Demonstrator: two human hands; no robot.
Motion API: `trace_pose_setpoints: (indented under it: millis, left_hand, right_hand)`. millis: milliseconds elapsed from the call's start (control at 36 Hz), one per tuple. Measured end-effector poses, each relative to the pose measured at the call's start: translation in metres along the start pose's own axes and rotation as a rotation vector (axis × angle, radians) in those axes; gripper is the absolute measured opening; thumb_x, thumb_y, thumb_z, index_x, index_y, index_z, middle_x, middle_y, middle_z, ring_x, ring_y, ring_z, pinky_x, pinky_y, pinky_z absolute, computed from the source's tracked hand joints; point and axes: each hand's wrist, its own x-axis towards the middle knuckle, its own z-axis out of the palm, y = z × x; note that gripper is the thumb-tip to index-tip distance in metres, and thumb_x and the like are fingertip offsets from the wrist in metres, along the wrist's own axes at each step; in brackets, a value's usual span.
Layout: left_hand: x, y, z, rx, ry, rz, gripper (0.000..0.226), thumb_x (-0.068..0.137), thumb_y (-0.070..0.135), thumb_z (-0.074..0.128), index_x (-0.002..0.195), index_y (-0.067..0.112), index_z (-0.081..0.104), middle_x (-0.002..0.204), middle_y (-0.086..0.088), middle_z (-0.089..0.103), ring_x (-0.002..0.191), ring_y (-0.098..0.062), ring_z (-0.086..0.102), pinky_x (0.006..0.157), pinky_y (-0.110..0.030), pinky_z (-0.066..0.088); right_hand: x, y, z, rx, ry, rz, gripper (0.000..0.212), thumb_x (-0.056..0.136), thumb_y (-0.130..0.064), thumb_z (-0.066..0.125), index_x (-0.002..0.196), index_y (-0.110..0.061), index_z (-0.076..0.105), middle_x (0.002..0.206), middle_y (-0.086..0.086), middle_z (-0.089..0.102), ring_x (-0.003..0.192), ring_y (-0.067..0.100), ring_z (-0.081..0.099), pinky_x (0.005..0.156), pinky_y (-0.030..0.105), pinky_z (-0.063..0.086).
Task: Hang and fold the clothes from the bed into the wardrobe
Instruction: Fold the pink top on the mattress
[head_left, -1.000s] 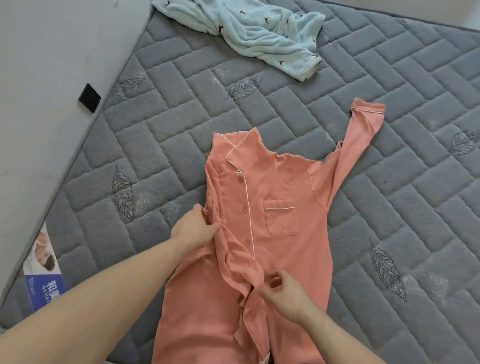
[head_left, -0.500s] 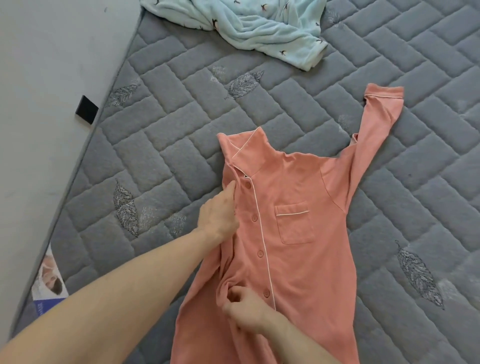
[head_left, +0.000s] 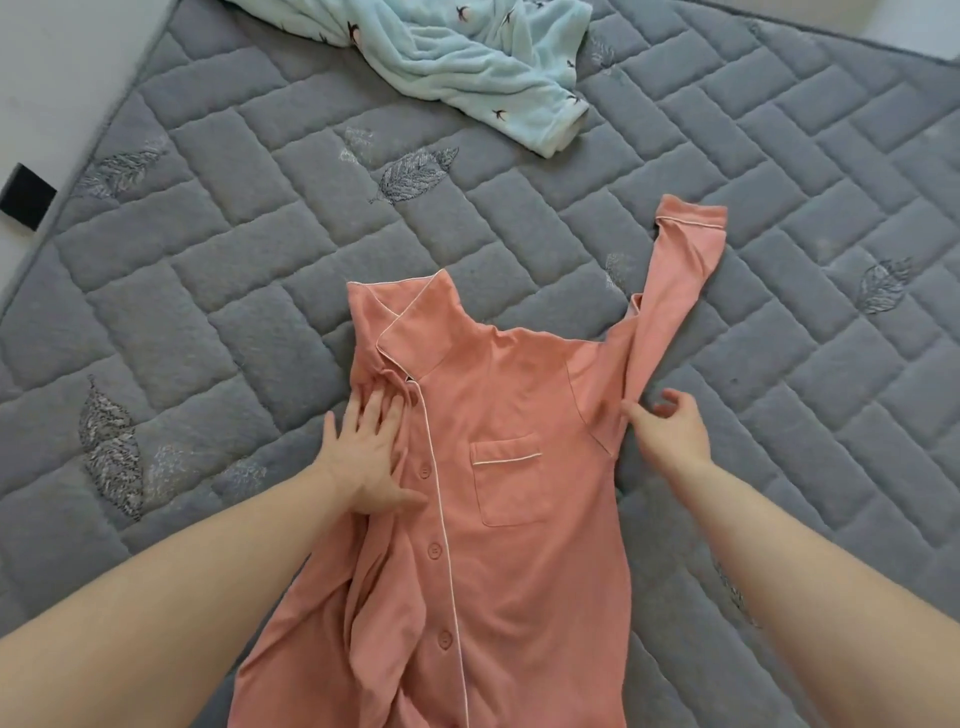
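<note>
Pajama top (head_left: 498, 499) flat on bed (head_left: 234, 291), long axis running away from both hands. Left hand (head_left: 363, 457) spread flat on folded side; right hand (head_left: 670, 431), loosely open, nearest outflung sleeve (head_left: 675, 291), just touching its base.

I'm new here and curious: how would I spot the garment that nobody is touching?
Start from the grey quilted mattress and look to its far edge. A crumpled pale blue fleece garment lies there, away from both hands. Unlike the flat salmon pyjama shirt, it is fluffy with small dark prints.

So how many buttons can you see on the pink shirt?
3, in a line down the front of the shirt: one beside the left hand, one lower, one lowest. More may be hidden.
</note>
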Motion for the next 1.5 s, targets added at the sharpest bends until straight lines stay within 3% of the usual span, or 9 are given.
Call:
trace_pose_setpoints:
  millis: [194, 472, 611, 778, 972, 1139, 1222, 1333, 1500]
  left_hand:
    - [0.017, 0.012, 0.006, 0.016, -0.145, -0.116, 0.167, 0.041, 0.093, 0.066, 0.107, 0.019, -0.068, 0.117, 0.000, -0.073, 0.136, -0.038, -0.050, 0.113, -0.068, -0.022]
    - [0.028, 0.017, 0.005, 0.006, -0.256, -0.201, 0.171, 0.037, 0.090, 0.071, 0.095, 0.016, -0.072, 0.105, -0.004, -0.078, 0.104, -0.036, -0.067, 0.101, -0.069, -0.031]
    - [0.025, 0.019, 0.000, 0.002, -0.272, -0.192, 0.169, 0.040, 0.089, 0.071, 0.098, 0.016, -0.071, 0.105, -0.004, -0.078, 0.108, -0.035, -0.065, 0.106, -0.070, -0.028]
    - [0.023, 0.023, -0.003, -0.012, -0.284, -0.218, 0.170, 0.042, 0.089, 0.072, 0.101, 0.014, -0.070, 0.109, -0.006, -0.076, 0.130, -0.041, -0.054, 0.108, -0.071, -0.026]
    - [0.023, 0.021, -0.004, -0.036, -0.281, -0.221, 0.170, 0.039, 0.090, 0.071, 0.096, 0.017, -0.072, 0.105, -0.004, -0.077, 0.131, -0.042, -0.053, 0.106, -0.070, -0.028]
    - [0.023, 0.022, 0.006, -0.091, -0.182, -0.262, 0.146, 0.067, 0.078, 0.063, 0.143, 0.019, -0.047, 0.137, -0.006, -0.063, 0.137, -0.040, -0.048, 0.104, -0.066, -0.032]
    - [0.023, 0.020, 0.005, -0.078, -0.169, -0.248, 0.145, 0.072, 0.073, 0.062, 0.126, 0.018, -0.061, 0.115, 0.000, -0.074, 0.138, -0.038, -0.046, 0.104, -0.067, -0.030]
    - [0.022, 0.019, 0.000, -0.034, -0.231, -0.201, 0.171, 0.037, 0.089, 0.073, 0.091, 0.020, -0.073, 0.102, 0.000, -0.078, 0.131, -0.040, -0.053, 0.102, -0.069, -0.029]
    - [0.023, 0.018, 0.006, -0.008, -0.201, -0.181, 0.169, 0.040, 0.090, 0.073, 0.087, 0.017, -0.073, 0.101, -0.003, -0.078, 0.137, -0.041, -0.048, 0.111, -0.072, -0.020]
  right_hand:
    - [0.058, -0.040, -0.002, 0.102, 0.096, 0.051, 0.095, 0.085, -0.045, 0.075, 0.158, -0.009, 0.026, 0.156, 0.012, 0.042, 0.143, 0.028, 0.042, 0.115, 0.034, 0.032]
    - [0.121, -0.072, 0.020, 0.389, 0.204, 0.092, 0.116, 0.074, -0.052, 0.082, 0.159, -0.006, 0.018, 0.156, 0.010, 0.043, 0.135, 0.022, 0.053, 0.112, 0.037, 0.044]
    - [0.133, -0.083, 0.023, 0.417, 0.089, 0.110, 0.064, 0.070, -0.021, 0.083, 0.129, -0.008, 0.061, 0.094, 0.006, 0.073, 0.053, 0.008, 0.057, 0.044, 0.021, 0.043]
    - [0.111, -0.126, 0.030, 0.490, 0.089, -0.143, 0.035, 0.093, -0.013, 0.060, 0.126, -0.017, 0.069, 0.110, 0.006, 0.072, 0.089, 0.016, 0.065, 0.077, 0.031, 0.055]
    - [-0.001, -0.109, 0.026, 0.001, -0.345, -0.924, 0.055, 0.059, 0.004, 0.043, 0.090, -0.028, 0.075, 0.094, -0.013, 0.074, 0.095, 0.006, 0.068, 0.084, 0.031, 0.054]
    - [-0.052, -0.019, 0.010, -0.587, -0.671, -1.061, 0.033, 0.064, -0.009, 0.042, 0.074, -0.027, 0.068, 0.083, -0.012, 0.062, 0.079, 0.010, 0.061, 0.072, 0.037, 0.052]
    - [-0.056, 0.028, 0.011, -0.920, -0.830, -1.085, 0.024, 0.072, -0.010, 0.051, 0.077, -0.025, 0.070, 0.087, -0.010, 0.058, 0.083, 0.017, 0.055, 0.073, 0.039, 0.049]
    - [-0.047, 0.067, 0.011, -0.949, -0.740, -0.957, 0.023, 0.079, -0.011, 0.055, 0.084, -0.027, 0.071, 0.111, -0.012, 0.057, 0.102, 0.017, 0.044, 0.092, 0.031, 0.043]
    - [-0.071, 0.080, 0.043, -0.020, -0.124, -0.368, 0.037, 0.083, -0.016, 0.075, 0.110, -0.026, 0.052, 0.118, -0.012, 0.041, 0.093, 0.002, 0.062, 0.086, 0.029, 0.052]
